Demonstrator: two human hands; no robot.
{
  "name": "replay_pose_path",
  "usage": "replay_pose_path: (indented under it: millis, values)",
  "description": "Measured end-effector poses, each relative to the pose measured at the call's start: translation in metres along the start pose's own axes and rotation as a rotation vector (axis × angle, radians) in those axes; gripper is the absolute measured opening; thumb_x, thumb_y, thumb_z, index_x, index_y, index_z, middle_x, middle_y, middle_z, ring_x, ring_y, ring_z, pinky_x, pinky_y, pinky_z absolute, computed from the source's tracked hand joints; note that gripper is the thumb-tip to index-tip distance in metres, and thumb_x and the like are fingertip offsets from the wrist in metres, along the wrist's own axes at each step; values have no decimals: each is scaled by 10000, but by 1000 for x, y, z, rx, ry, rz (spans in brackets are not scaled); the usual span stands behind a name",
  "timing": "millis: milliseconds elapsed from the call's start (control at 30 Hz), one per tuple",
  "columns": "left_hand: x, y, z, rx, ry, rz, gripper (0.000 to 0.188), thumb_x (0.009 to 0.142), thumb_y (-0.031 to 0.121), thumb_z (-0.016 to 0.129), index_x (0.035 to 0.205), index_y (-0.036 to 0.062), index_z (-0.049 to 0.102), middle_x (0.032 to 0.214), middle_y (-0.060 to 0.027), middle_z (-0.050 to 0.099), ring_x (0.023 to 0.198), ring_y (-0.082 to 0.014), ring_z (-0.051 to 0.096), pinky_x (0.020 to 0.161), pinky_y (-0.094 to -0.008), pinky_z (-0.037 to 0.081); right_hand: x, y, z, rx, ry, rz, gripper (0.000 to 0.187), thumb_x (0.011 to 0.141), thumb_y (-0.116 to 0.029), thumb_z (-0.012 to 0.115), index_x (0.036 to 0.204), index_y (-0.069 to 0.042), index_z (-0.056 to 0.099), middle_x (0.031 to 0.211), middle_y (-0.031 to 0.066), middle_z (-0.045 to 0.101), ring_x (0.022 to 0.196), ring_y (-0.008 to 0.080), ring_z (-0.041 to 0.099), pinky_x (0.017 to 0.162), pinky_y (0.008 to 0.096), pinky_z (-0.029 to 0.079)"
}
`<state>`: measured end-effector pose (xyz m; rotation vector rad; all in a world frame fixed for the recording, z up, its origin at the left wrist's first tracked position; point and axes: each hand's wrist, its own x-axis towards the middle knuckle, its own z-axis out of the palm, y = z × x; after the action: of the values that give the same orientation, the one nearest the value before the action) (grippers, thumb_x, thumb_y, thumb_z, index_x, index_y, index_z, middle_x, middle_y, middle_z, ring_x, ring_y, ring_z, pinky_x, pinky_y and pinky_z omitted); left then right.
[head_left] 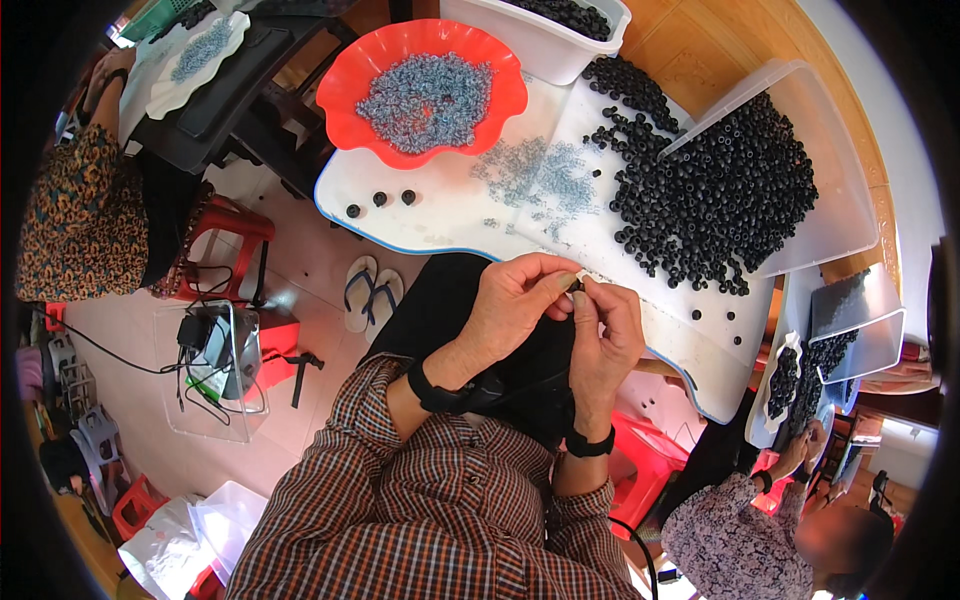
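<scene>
My left hand (508,308) and my right hand (607,325) meet above my lap, at the table's near edge. Both are closed in a pinch, fingertips against each other around a small black part (576,285), mostly hidden by the fingers. Just beyond them, small clear bluish pieces (555,180) lie scattered on the white table (420,222). A heap of small black ring-shaped parts (690,190) spreads to the right, spilling from a tipped clear plastic bin (835,190). At the back left, a red scalloped bowl (345,110) holds many more of the clear pieces.
A white tub (540,50) of black parts stands at the back. Several single black parts (380,198) sit apart on the table. One person (85,200) works at the left, another (745,540) at the lower right. Red stools (225,240) and slippers (358,290) are on the floor.
</scene>
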<state>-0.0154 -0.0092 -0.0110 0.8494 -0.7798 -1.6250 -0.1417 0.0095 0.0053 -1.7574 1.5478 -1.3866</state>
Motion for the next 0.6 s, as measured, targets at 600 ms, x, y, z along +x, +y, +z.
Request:
replay_pose_path:
  millis: [600]
  values:
    - [-1,0,0,2,10,80,180,938,53,584,1085,-30,645,892,-49,669,738,-71,608,668,-207,529,-7,8,4,343,6,186,106,874,44,633,979,34,625,944,68,598,810,111,601,732,228,510]
